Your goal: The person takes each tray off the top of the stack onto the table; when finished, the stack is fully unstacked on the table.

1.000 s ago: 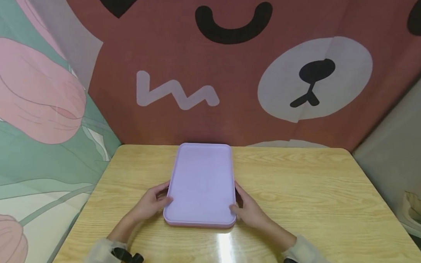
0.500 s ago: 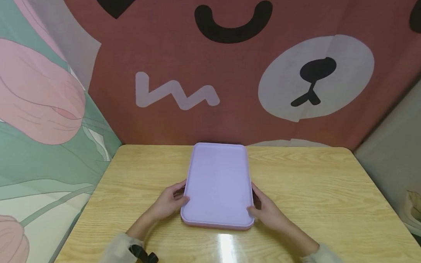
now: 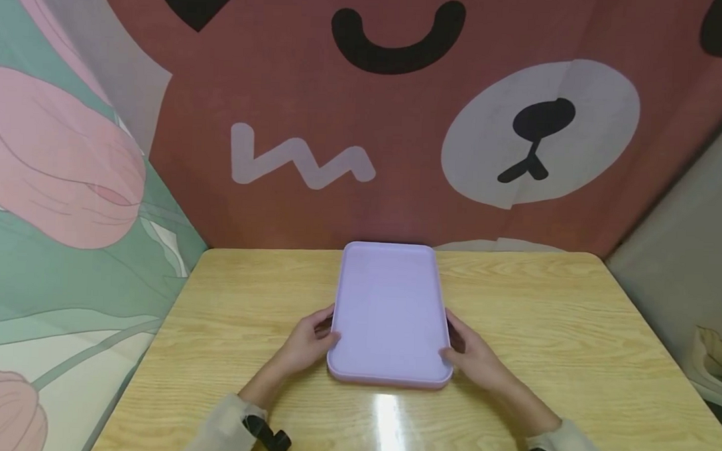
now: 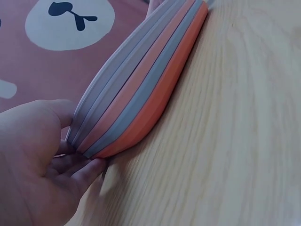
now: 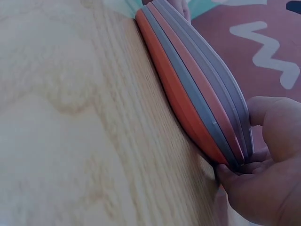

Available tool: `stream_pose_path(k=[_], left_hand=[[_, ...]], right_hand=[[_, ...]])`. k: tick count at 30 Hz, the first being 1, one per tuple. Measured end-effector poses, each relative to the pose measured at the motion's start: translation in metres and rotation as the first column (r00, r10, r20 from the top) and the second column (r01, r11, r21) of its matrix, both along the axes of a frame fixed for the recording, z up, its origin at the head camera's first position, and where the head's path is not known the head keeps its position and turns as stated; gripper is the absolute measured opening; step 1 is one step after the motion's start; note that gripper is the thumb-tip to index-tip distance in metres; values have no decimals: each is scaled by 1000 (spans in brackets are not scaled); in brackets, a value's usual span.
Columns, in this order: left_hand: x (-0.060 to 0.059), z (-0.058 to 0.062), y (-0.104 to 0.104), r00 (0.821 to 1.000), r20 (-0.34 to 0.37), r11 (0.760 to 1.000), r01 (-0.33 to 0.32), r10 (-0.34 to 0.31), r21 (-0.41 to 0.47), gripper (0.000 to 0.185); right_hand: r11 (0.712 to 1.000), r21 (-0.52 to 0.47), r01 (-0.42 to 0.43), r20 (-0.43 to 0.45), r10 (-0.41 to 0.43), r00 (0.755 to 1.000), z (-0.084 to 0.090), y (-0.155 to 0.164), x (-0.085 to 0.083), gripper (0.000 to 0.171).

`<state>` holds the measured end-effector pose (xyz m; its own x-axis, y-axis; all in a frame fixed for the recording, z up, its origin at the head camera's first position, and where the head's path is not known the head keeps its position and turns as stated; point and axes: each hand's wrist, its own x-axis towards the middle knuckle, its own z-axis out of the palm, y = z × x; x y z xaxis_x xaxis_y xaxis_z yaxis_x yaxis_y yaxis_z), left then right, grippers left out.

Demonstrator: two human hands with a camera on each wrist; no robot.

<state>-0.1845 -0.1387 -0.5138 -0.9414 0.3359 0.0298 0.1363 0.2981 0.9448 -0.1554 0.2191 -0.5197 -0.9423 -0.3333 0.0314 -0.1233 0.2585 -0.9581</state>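
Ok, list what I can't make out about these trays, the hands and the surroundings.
- Head view: insides of the lower trays, covered by the top purple tray.
- All views: underside of the orange tray, turned towards the table.
- Head view: fingertips, thumbs aside, of the left hand and right hand, hidden by the trays.
- Head view: far side of the pale container, cut off by the right edge.

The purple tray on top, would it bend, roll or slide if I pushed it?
The purple tray looks fairly stiff, lying flat without sagging. Its wide shape likely won't roll. It might slide, since it's stacked on coloured layers.
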Motion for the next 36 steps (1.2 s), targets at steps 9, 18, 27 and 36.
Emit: stream_pose_path(k=[9, 18, 27, 36], left_hand=[[-4, 3, 14, 1000, -3, 999, -25, 25, 41, 59], [-6, 7, 15, 1000, 7, 1000, -24, 24, 17, 58], [-10, 10, 13, 1000, -8, 996, -28, 28, -86, 56], [-11, 14, 13, 998, -50, 989, -38, 31, -146, 55]], right_hand=[[998, -46, 52, 38, -50, 998, 1, 8, -8, 78], [992, -107, 66, 64, -60, 996, -4, 11, -9, 77], [985, -160, 66, 63, -57, 996, -8, 11, -8, 76], [987, -86, 135, 112, -125, 986, -8, 11, -8, 72]])
